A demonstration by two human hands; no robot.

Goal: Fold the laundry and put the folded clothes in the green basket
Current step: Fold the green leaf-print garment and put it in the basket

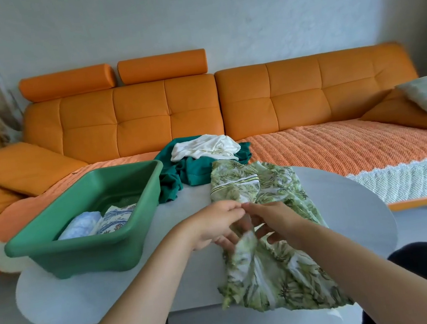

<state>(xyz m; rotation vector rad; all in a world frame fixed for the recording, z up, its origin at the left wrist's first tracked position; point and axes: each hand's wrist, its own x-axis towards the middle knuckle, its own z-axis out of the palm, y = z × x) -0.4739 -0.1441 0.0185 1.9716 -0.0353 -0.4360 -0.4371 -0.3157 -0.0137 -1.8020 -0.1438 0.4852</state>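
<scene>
On the white table (349, 197), near its middle, the left hand (217, 223) and right hand (275, 220) meet, thumb tips almost touching. Each pinches bunched cloth of a leaf-print garment (277, 271). The garment runs from 12 o'clock to 5 o'clock, its near end reaching the table's near edge. At 9 o'clock stands the green basket (82, 251), holding a pale blue fold (81, 224) and a blue-patterned fold (116, 218) side by side. At 12 o'clock a white cloth (204, 146) lies on a teal cloth (197, 172), before an orange sofa (140, 117).
</scene>
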